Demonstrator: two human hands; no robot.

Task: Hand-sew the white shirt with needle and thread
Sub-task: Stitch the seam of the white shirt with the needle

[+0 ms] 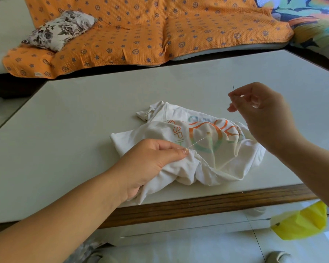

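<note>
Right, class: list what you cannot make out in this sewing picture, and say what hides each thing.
Head view:
1. The needle: only its tip shows; fingers of the right hand hide the rest.
2. The thread: too thin to follow from the left hand up to the needle.
3. The print on the shirt: folds break up the lettering.
4. The yellow thing at lower right: blurred, unidentifiable.

left hand (150, 162): grips shirt (226, 162) | right hand (264, 118): pinches needle (233, 87) | thread (197, 142): at left thumb
</note>
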